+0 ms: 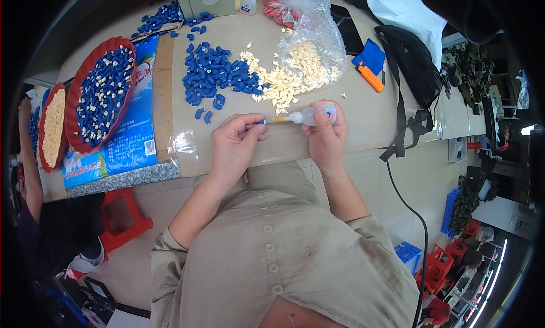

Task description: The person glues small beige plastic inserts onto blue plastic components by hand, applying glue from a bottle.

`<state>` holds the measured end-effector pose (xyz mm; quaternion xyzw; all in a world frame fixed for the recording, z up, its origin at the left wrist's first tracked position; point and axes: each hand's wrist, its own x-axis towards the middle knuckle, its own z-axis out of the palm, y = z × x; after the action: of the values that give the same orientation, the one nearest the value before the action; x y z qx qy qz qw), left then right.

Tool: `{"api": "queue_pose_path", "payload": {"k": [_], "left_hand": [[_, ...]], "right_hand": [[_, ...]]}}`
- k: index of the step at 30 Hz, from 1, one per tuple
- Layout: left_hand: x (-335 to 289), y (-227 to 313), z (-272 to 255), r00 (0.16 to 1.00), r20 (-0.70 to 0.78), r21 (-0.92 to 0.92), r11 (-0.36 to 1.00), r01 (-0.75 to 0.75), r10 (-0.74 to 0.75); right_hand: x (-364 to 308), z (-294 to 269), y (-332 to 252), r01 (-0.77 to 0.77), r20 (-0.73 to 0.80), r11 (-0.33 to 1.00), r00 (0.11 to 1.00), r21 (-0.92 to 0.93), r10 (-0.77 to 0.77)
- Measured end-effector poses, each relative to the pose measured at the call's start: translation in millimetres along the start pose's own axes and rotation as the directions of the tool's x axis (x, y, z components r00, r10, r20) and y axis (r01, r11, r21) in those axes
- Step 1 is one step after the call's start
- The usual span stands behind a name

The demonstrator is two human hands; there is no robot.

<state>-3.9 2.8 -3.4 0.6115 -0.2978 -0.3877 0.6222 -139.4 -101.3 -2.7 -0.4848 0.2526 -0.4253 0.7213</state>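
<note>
Above the near edge of the desk [286, 149], our left hand [234, 146] pinches one small blue piece [262, 122] between thumb and fingertips. Our right hand [327, 136] is wrapped around a translucent squeeze bottle [313, 115], lying nearly level, its yellowish nozzle [279, 119] pointing left, just beside the piece. Toward the desk's left end, we see a red scalloped tray [71, 109] of blue pieces mixed with cream bits, resting on a printed blue sheet [110, 168] that reaches the near edge. Past our hands lie a loose heap of curved blue pieces [213, 69] and, adjoining its right side, scattered cream chips [278, 89]. Farther right are an orange cutter [370, 78] and a black bag [411, 67]. Near the far edge, we have a clear plastic bag [321, 27] and a second white bottle [248, 3].
</note>
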Motion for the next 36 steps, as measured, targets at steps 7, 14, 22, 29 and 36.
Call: {"api": "queue_pose_path", "payload": {"k": [7,14,22,29,36], "left_hand": [[0,0,1,0.999,0.011,-0.011,0.999,-0.041,0.041],[-1,0,3,0.999,-0.007,-0.057,0.997,-0.051,0.05],[-3,1,4,0.994,0.011,0.033,0.994,-0.109,0.109],[-3,1,3,0.995,0.013,0.02,0.995,-0.098,0.098],[-2,1,3,0.997,0.003,-0.016,0.997,-0.075,0.076]], "right_hand": [[4,0,-27,-0.128,-0.033,0.977,0.99,0.169,0.135],[11,-9,-49,-0.206,-0.026,0.9,0.977,-0.385,0.212],[5,7,-30,0.212,0.236,0.382,0.972,-0.899,0.016],[14,12,-29,0.234,0.238,0.157,0.971,-0.959,0.003],[15,13,-22,0.101,0.091,0.585,0.995,-0.805,-0.047]]}}
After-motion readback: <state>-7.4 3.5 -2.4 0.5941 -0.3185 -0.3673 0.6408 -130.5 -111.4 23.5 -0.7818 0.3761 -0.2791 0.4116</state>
